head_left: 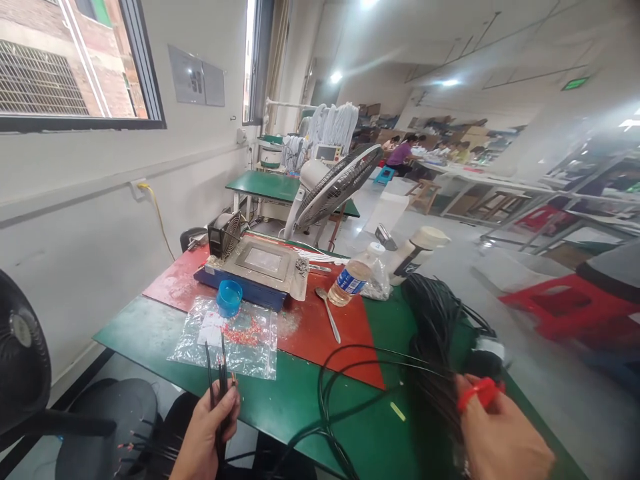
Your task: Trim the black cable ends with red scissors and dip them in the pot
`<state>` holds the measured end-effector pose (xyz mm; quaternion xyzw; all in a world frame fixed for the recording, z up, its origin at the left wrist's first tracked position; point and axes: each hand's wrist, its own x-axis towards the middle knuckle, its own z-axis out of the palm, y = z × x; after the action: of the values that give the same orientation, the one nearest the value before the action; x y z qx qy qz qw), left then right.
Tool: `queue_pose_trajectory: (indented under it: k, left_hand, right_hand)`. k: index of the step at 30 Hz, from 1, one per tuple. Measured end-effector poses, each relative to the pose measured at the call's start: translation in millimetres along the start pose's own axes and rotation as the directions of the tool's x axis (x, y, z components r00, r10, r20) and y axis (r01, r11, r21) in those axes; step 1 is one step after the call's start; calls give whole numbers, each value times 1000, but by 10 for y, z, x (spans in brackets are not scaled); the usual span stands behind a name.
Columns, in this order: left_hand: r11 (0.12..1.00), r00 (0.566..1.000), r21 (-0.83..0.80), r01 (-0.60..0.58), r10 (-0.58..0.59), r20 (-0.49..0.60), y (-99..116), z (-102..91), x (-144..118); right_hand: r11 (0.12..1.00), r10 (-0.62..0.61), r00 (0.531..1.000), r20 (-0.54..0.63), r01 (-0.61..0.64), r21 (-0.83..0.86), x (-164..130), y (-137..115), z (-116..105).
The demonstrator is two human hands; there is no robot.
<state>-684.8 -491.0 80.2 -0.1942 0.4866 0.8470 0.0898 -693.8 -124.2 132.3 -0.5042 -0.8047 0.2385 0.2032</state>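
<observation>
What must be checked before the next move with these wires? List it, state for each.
1. Left hand has a grip on the wire ends: ok.
2. Wire ends upright and level with each other: cannot tell, they look uneven.
3. Right hand on the wire bundle: ok, a red band sits by the fingers.
4. Loose wire loops free of tangles: cannot tell.
5. Spoon and bottle apart from the wires: ok.
6. Bag of red parts close to the left hand: ok.
</observation>
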Motion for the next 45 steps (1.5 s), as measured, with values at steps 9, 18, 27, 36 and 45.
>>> queue_pose_trajectory:
  k: [9, 18, 27, 36, 45]
  left_hand:
    - [993, 994, 32, 111, -111, 15, 47, -6, -38]
    - [991, 996, 104, 79, -84, 42, 66, 3, -99]
    - [979, 992, 156, 129, -130, -8, 66, 5, -54]
    - [984, 987, 159, 81, -57, -150, 133, 2, -33]
    - [958, 992, 287, 15, 22, -127, 135, 20, 33]
  right_hand:
    - [747, -576, 350, 739, -143, 650, -1489, -505, 630]
    - [718, -630, 19, 776, -367, 591, -2106, -835, 839]
    - [727, -537, 17, 844, -498, 473, -2133, -897, 870]
    - [658, -714, -62, 698, 283, 698, -1795, -737, 664]
    - [595, -658, -159, 736, 490, 637, -1744, -732, 611]
